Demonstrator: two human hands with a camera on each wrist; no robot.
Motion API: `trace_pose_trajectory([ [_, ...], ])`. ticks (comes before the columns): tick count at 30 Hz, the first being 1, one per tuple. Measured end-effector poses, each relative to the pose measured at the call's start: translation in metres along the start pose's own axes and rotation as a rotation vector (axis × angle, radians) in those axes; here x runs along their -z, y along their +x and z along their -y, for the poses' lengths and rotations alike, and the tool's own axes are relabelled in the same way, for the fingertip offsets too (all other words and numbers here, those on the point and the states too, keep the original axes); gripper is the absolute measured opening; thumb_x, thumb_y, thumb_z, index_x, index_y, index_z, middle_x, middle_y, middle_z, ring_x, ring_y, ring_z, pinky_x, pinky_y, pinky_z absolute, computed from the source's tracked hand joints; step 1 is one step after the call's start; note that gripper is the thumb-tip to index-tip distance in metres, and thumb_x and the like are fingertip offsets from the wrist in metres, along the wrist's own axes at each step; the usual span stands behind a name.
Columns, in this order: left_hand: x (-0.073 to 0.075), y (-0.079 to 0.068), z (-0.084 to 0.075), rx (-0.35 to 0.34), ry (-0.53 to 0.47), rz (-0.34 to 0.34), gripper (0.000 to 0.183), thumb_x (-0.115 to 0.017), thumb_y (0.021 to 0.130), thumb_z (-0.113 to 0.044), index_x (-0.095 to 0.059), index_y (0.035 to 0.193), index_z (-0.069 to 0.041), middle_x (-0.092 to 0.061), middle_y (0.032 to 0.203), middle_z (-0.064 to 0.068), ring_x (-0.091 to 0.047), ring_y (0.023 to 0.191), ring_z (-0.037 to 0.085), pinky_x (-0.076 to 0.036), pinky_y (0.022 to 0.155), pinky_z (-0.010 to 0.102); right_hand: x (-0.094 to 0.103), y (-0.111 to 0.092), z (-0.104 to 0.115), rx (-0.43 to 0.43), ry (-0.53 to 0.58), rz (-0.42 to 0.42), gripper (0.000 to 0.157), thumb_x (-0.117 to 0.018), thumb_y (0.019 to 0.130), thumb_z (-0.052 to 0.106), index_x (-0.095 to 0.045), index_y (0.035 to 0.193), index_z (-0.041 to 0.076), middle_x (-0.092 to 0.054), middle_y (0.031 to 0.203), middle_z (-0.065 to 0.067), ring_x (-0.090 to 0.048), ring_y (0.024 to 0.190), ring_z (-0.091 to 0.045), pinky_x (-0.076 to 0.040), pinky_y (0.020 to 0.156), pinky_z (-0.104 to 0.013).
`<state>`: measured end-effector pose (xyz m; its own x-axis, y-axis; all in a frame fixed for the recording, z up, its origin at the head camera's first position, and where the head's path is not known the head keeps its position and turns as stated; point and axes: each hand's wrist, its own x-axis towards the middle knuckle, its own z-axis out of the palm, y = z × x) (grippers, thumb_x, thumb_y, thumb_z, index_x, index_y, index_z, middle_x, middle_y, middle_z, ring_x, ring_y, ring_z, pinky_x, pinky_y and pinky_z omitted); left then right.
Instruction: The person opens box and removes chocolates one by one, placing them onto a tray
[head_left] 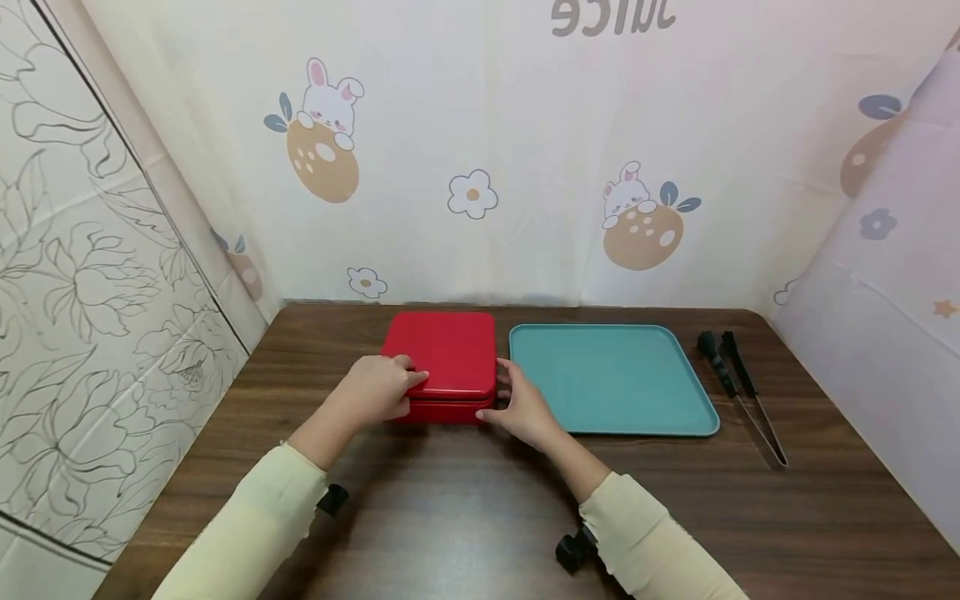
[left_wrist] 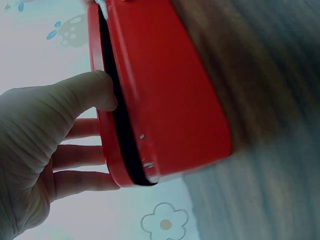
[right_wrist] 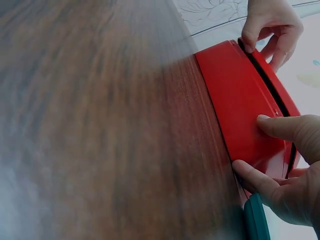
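A red square tin box [head_left: 442, 412] stands on the wooden table with its red lid [head_left: 453, 346] on top. A dark gap runs between lid and box in both wrist views. My left hand [head_left: 375, 387] grips the lid at its near left, the thumb [left_wrist: 100, 89] at the lid's lower edge and the other fingers over its top. My right hand [head_left: 528, 407] holds the box by its near right corner, its thumb [right_wrist: 277, 126] against the front wall and fingers along the right side. The inside of the box is hidden.
A teal tray [head_left: 615, 379] lies just right of the box. Black-handled metal tongs [head_left: 738, 383] rest farther right on the table [head_left: 465, 517]. Behind the table hangs a white printed cloth [head_left: 480, 250], with more cloth at both sides.
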<state>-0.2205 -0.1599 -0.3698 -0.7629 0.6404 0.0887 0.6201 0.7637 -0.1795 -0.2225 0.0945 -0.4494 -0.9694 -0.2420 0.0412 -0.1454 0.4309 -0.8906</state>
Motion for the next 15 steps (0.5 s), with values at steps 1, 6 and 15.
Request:
trace_pose_trajectory([
  [1, 0.0011, 0.0001, 0.0010, -0.001, -0.004, -0.009, 0.047, -0.078, 0.076, -0.020, -0.071, 0.123, -0.016, -0.067, 0.103, 0.009, -0.059, 0.061, 0.017, -0.051, 0.058, 0.027, 0.0000, 0.0000, -0.0005, 0.001, -0.003, 0.002, 0.090, -0.082, 0.078, 0.007, -0.028, 0.150, 0.006, -0.051, 0.140, -0.015, -0.059, 0.115, -0.030, -0.053, 0.090, -0.042],
  [6, 0.0049, 0.0000, 0.0050, -0.013, -0.028, -0.041, 0.048, -0.079, 0.075, -0.018, -0.071, 0.122, -0.015, -0.068, 0.104, 0.009, -0.062, 0.066, 0.019, -0.052, 0.059, 0.027, 0.0007, -0.0006, -0.0003, 0.004, -0.016, 0.007, 0.089, -0.082, 0.079, 0.008, -0.028, 0.150, 0.006, -0.051, 0.141, -0.014, -0.057, 0.117, -0.030, -0.052, 0.092, -0.042],
  [15, 0.0037, -0.0006, 0.0082, -0.040, -0.028, -0.090, 0.046, -0.077, 0.075, -0.016, -0.071, 0.121, -0.012, -0.068, 0.104, 0.011, -0.060, 0.061, 0.019, -0.052, 0.059, 0.027, 0.0011, -0.0028, 0.0013, 0.003, -0.033, 0.019, 0.086, -0.081, 0.081, 0.011, -0.029, 0.150, 0.006, -0.049, 0.141, -0.014, -0.056, 0.118, -0.031, -0.052, 0.093, -0.041],
])
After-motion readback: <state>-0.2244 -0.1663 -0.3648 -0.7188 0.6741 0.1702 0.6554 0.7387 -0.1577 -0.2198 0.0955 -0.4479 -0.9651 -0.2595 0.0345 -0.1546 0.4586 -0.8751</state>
